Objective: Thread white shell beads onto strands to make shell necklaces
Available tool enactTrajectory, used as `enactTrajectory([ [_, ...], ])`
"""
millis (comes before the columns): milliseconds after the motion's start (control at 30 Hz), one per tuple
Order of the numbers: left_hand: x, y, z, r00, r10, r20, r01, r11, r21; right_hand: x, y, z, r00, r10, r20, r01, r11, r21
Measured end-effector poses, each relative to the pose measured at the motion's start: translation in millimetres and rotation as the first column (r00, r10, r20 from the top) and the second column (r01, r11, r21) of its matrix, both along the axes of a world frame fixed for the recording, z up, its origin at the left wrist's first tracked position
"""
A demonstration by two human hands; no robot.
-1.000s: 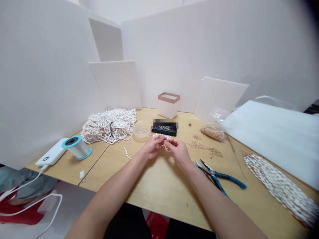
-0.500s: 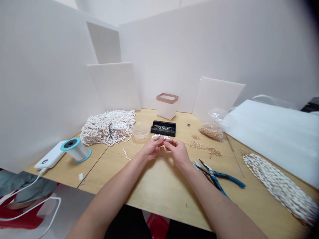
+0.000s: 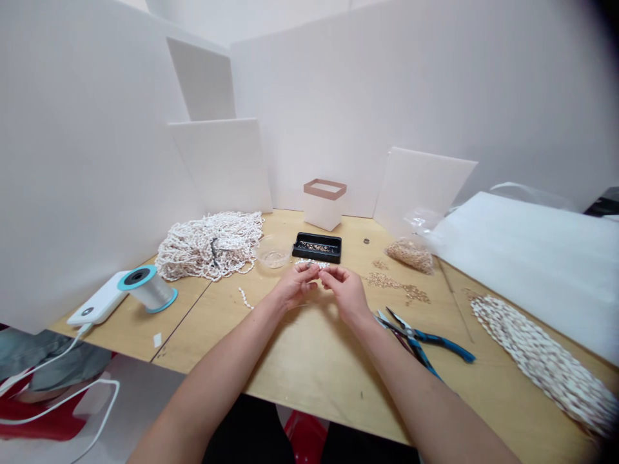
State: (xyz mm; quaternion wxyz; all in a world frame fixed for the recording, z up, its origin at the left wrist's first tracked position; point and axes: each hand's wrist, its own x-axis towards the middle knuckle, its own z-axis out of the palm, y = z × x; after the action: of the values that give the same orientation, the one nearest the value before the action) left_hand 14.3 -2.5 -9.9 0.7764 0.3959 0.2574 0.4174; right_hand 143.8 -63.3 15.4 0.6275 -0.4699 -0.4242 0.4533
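Observation:
My left hand (image 3: 296, 285) and my right hand (image 3: 341, 288) meet fingertip to fingertip over the middle of the table, both closed in a pinch. Whatever lies between the fingers is too small to make out. A faint thin line, like clear thread, shows below my left hand. Just beyond the fingertips lie small white beads (image 3: 324, 264), partly hidden by the hands. Behind them stands a black tray (image 3: 316, 255) with small shiny pieces in it. A clear round dish (image 3: 273, 252) is left of the tray. A short white beaded strand (image 3: 245, 298) lies left of my left hand.
Pliers (image 3: 425, 338) lie beside my right forearm. Gold-coloured findings (image 3: 396, 285) and a bag of tan pieces (image 3: 411, 255) are to the right. White strands (image 3: 207, 248), a spool of clear line (image 3: 149, 290) and a white power bank (image 3: 99, 303) sit left; shell-like strands (image 3: 536, 361) lie far right.
Both hands stay pinched together in nearly the same place, with only slight finger movement. The view has shifted a little.

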Motion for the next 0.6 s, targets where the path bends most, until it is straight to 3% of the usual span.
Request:
enactTrajectory([
  [200,-1.7,-0.7,3.3,1.0,0.017,0.008,-0.017,1.0,0.015,0.9,1.1,-0.6,1.0,0.006,0.003,-0.006,1.0,0.022],
  [600,-9.3,-0.6,7.8,0.996,-0.088,-0.006,0.088,0.995,0.046,3.1,0.3,2.9,0.998,0.062,0.0,-0.062,0.998,0.012],
])
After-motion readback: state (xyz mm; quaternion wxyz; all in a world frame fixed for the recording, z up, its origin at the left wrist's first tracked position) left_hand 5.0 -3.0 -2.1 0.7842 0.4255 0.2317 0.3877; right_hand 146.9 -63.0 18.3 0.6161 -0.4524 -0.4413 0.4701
